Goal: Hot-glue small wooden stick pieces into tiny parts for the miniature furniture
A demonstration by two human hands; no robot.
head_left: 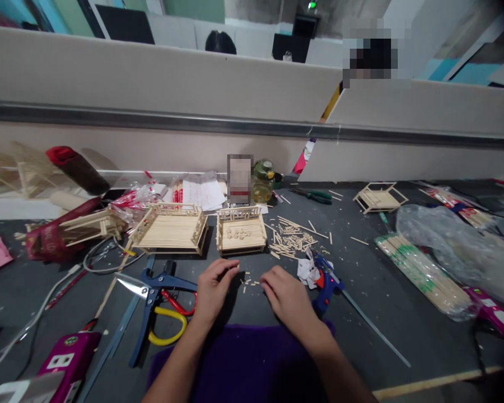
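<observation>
My left hand (214, 285) is closed in a pinch over the dark table, its fingertips just in front of a small bed-shaped stick model (241, 232). What sits between them is too small to make out. Across from it, my right hand (283, 294) has its fingers curled together, and any piece in them is hidden. Short cut stick bits (247, 282) lie scattered between the two hands. More tiny bits rest on the small model's slatted top. A larger stick model (170, 229) stands to its left, and a pile of cut sticks (292, 240) lies to its right.
Pruning shears (145, 305) and scissors with red and yellow handles (168, 324) lie left. A blue glue gun (327, 285) with a long glue stick is right of my right hand. Packaged sticks (424, 274), another model (380, 197), pliers (315, 195) and a bottle (263, 182) stand around. Partition behind.
</observation>
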